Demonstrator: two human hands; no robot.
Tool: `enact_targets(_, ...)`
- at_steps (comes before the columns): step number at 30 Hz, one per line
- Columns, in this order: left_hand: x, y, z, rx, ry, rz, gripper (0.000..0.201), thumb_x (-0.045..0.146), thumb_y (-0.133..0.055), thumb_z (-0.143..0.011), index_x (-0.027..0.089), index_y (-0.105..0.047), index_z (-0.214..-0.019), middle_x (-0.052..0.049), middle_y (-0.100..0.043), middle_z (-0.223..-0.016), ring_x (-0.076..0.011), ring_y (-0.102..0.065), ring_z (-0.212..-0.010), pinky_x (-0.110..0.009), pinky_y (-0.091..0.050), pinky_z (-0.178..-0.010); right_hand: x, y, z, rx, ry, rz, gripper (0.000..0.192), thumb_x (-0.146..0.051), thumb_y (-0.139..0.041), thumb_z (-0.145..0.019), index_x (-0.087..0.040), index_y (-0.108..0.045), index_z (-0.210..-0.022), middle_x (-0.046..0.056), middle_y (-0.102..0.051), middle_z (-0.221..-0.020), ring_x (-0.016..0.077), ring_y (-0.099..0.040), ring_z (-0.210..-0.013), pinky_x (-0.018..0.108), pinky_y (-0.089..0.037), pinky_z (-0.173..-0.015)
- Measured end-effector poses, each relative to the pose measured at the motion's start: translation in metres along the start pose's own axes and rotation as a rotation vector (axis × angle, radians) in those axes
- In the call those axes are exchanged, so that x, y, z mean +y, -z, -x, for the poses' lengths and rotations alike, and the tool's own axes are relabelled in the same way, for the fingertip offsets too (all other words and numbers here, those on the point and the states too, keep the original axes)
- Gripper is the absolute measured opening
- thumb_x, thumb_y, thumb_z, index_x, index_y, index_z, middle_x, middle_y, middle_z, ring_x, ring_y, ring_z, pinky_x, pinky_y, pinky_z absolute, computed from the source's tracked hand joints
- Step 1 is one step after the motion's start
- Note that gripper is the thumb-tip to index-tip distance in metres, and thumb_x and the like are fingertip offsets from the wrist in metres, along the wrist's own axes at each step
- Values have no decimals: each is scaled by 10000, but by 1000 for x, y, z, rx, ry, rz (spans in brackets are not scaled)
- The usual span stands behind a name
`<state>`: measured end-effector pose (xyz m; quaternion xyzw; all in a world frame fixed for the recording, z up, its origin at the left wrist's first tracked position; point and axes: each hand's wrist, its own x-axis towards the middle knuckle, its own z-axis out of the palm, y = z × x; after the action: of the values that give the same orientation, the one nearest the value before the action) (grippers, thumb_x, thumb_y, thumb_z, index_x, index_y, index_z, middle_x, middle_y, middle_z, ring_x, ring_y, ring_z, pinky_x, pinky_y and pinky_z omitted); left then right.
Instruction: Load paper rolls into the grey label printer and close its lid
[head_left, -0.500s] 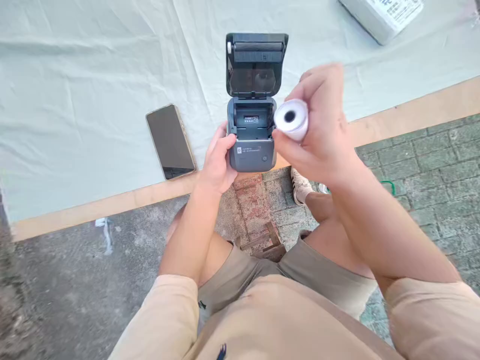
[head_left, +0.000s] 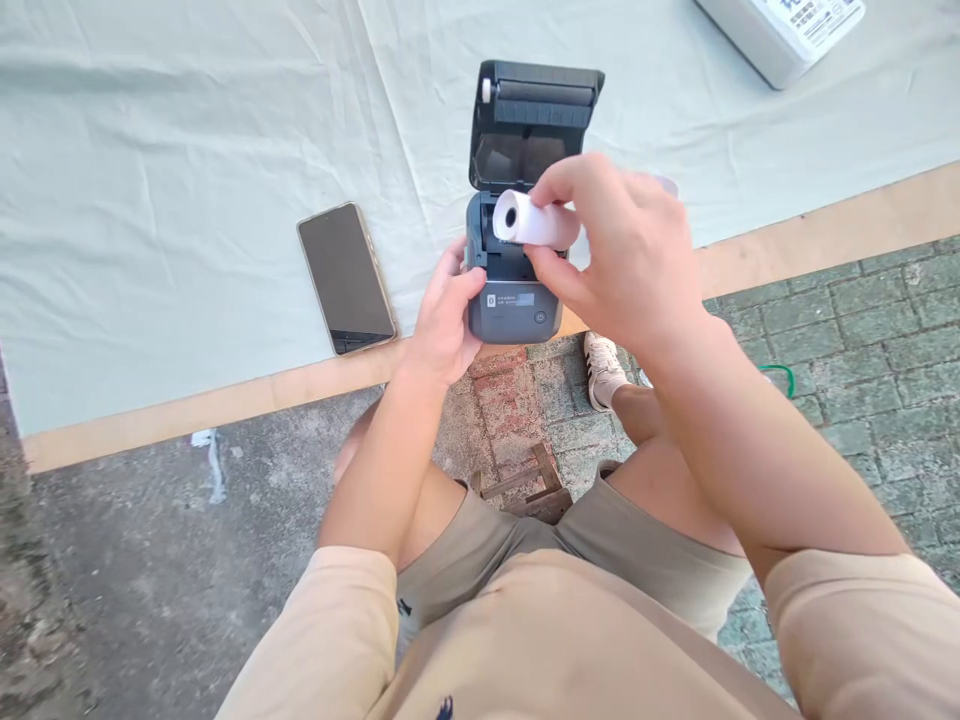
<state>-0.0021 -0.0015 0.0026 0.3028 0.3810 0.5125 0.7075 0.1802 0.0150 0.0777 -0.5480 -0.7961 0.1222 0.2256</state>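
Fingers of my right hand [head_left: 630, 265] are pinching a small white paper roll [head_left: 534, 222] just above the open bay of the dark grey plastic printer [head_left: 514, 300], while my left hand [head_left: 444, 325] is clasping its side, steadying it.

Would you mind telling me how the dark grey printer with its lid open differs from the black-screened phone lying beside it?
The boxy dark grey printer stands with its lid up; the thin black-screened phone lies flat, screen dark. The left hand grips the printer's side, while no hand touches the phone. The right hand holds a white paper roll over the printer's bay; nothing is over the phone. Both rest on the pale green cloth.
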Motion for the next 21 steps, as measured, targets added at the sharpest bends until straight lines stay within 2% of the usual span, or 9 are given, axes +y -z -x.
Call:
enact_targets(4,-2,-1,1,-2,-11,-18,565,516,-898,-800,253,-621,-1217,-7,-772,-1065,-296,-758,-1333,-404,-643,-1084,-13,5,-4,-95,-30,242,255,-178,-541,-963,-282,-655,-1166,80,-811,-1048,354,-763,-1065,532,-522,-999)
enact_targets(7,-3,-2,2,-20,8,-48,597,505,-875,-816,273,-601,-1294,-32,-791,-1217,-320,-731,-1393,-443,-645,-1094,-13,2,-5,-167,-46,289,274,-188,-547,-989,-253,-698,-1209,81,-828,-1052,355,-777,-1081,542,-520,-1007)
enact_targets(9,-4,-2,3,-19,7,-67,582,491,-856,-832,281,-600,-1310,-38,-786,-1295,-324,-702,-1439,-456,-634,-1118,-8,-1,-5,-174,-32,273,232,-198,-538,-1011,-265,-724,-1132,76,-838,-1112,358,-769,-1105,551,-522,-986)
enact_targets(12,-3,-2,3,-4,-11,-58,543,483,-849,-848,273,-615,-1291,-36,-780,-1294,-319,-651,-1504,-457,-604,-1174,-1,-5,-3,-100,38,228,275,-278,-484,-1085,-292,-738,-980,70,-835,-1109,353,-740,-1082,546,-508,-918)
enact_targets(16,-1,-2,2,-6,-6,-6,519,532,-866,-847,247,-643,-1219,-42,-772,-1214,-311,-596,-1553,-420,-577,-1207,3,-11,4,34,221,165,367,-341,-456,-1140,-298,-758,-938,47,-812,-961,290,-696,-956,493,-462,-871)
enact_targets(21,2,-1,2,-21,-9,38,616,627,-909,-789,236,-659,-1194,-55,-767,-1218,-308,-591,-1547,-373,-573,-1198,7,-25,17,162,381,35,415,-311,-450,-1158,-274,-746,-869,23,-773,-924,252,-667,-964,469,-431,-872)
